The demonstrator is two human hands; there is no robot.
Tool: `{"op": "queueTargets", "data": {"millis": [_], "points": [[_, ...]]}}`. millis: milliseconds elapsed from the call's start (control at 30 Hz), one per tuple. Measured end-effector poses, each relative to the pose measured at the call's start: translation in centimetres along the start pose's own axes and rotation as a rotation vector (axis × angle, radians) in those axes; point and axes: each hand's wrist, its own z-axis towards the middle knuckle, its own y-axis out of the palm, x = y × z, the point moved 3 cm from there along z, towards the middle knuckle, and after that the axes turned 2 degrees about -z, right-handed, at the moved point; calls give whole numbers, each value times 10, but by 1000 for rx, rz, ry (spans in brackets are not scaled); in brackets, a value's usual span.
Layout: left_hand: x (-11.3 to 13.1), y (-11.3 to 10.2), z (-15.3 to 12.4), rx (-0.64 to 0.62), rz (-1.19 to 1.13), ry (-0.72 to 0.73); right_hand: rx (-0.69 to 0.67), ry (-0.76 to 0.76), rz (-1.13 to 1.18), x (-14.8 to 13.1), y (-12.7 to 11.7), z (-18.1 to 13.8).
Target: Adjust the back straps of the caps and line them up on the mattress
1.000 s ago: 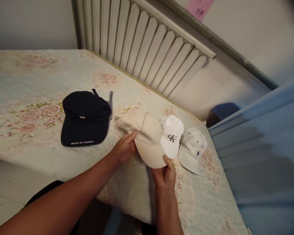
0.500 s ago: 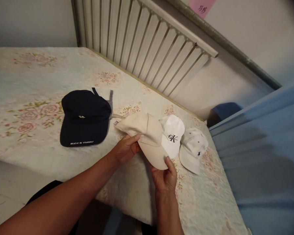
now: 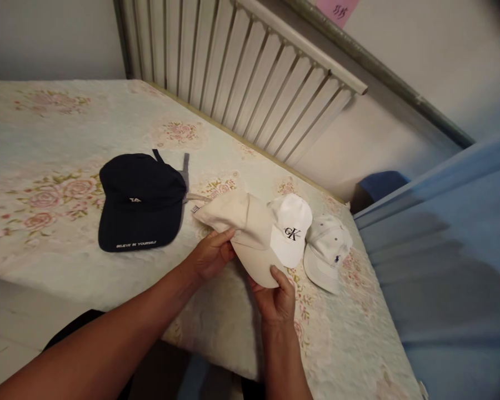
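Holding beige cap (image 3: 246, 232) at bed's (image 3: 58, 255) near edge: left hand (image 3: 210, 256) pinches the crown, right hand (image 3: 275, 297) pinches the brim tip, a two-point hold that keeps it spread. Fingers closed on cloth. Brim hides the left side of white cap (image 3: 294, 228). Navy cap (image 3: 139, 203) left, pale cap (image 3: 327, 250) right. Lifted or resting: unclear.

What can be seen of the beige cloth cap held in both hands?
The beige cloth cap looks like soft cotton, with a curved brim and a crumpled crown. It is held over the floral bedspread, brim toward the person. The left hand pinches its side, the right hand its brim edge. It overlaps the white logo cap.
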Motion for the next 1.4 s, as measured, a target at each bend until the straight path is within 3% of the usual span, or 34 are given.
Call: {"op": "queueTargets", "data": {"millis": [967, 1267, 1400], "points": [[6, -2, -1, 42, -29, -10, -55, 40, 8, 4, 1, 1], [5, 6, -2, 56, -77, 20, -206, -99, -33, 2, 16, -12], [-3, 9, -5, 28, -99, 23, -261, -250, -92, 13, 25, -17]]}}
